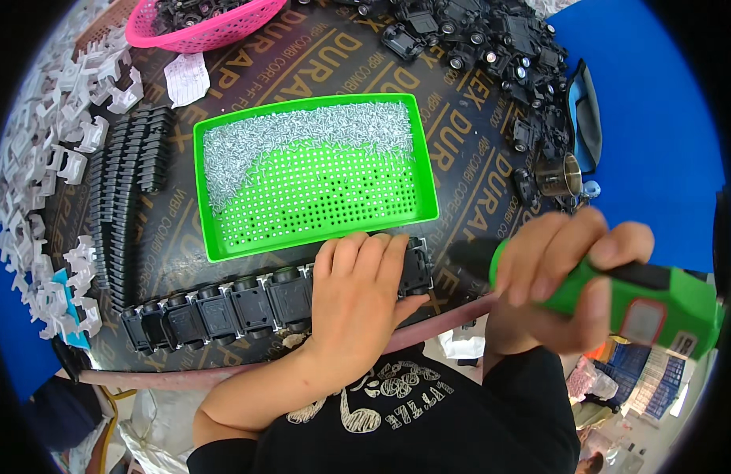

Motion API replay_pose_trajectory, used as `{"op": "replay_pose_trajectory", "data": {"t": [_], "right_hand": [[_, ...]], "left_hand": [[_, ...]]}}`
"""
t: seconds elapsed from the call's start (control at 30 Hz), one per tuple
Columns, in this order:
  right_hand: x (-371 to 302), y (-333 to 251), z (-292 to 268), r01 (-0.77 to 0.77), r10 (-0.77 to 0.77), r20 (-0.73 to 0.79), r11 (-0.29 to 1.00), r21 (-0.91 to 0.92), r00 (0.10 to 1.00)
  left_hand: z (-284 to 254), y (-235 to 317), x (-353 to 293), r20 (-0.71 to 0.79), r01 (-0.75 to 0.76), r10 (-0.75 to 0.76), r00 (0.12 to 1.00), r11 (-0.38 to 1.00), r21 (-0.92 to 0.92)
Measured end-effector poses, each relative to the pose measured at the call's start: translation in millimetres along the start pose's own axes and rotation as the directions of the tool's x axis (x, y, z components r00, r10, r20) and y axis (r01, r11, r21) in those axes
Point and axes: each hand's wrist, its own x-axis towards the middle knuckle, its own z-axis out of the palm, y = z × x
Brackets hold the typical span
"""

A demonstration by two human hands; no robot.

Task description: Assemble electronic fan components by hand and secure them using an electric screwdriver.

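A row of black plastic toy car chassis (pixel 215 314) lies along the near side of the table, underside up, with wheels on its edges. My left hand (pixel 354 296) is closed over its right part, fingers over the far edge and thumb on the near side; it covers several pieces. To the right, my right hand (pixel 567 276) wraps round a green and black power screwdriver (pixel 670 312), held above the table edge; its tip cannot be made out. Just beyond the row sits a green perforated tray (pixel 318 247) with many small silver screws (pixel 302 126) heaped along its far and left sides.
White plastic parts (pixel 53 142) pile up at the left, beside stacked black strip-like parts (pixel 116 201). A pink basket (pixel 223 28) of dark parts stands at the back. More black chassis (pixel 460 35) spread over the back right, near a metal cup (pixel 559 175).
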Motion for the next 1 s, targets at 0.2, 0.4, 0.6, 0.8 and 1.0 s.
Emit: {"op": "replay_pose_trajectory", "data": {"t": [0.2, 0.4, 0.6, 0.8, 1.0], "right_hand": [[10.0, 55.8, -1.5, -0.024, 0.003, -0.081, 0.966, -0.258, 0.997], [13.8, 64.1, -2.7, 0.008, -0.004, 0.017, 0.969, -0.247, 1.000], [10.7, 63.3, -2.3, 0.011, -0.011, -0.001, 0.968, -0.252, 1.000], [8.3, 48.7, -3.2, 0.025, -0.034, -0.033, 0.968, -0.249, 0.999], [0.1, -12.6, 5.7, 0.071, -0.062, 0.164, 0.996, -0.050, 0.985]], "left_hand": [[-5.7, -1.5, -2.6, -0.014, 0.007, -0.007, 1.000, 1.000, 0.028], [-7.2, -4.5, -3.1, -0.007, 0.005, -0.005, 1.000, 1.000, 0.003], [-7.2, -2.6, -2.3, -0.013, 0.010, -0.011, 1.000, 0.999, -0.031], [-3.8, -4.4, -5.1, -0.021, 0.012, -0.013, 1.000, 1.000, -0.020], [-1.4, -2.6, -3.7, -0.047, -0.008, 0.007, 0.999, 1.000, -0.027]]}}
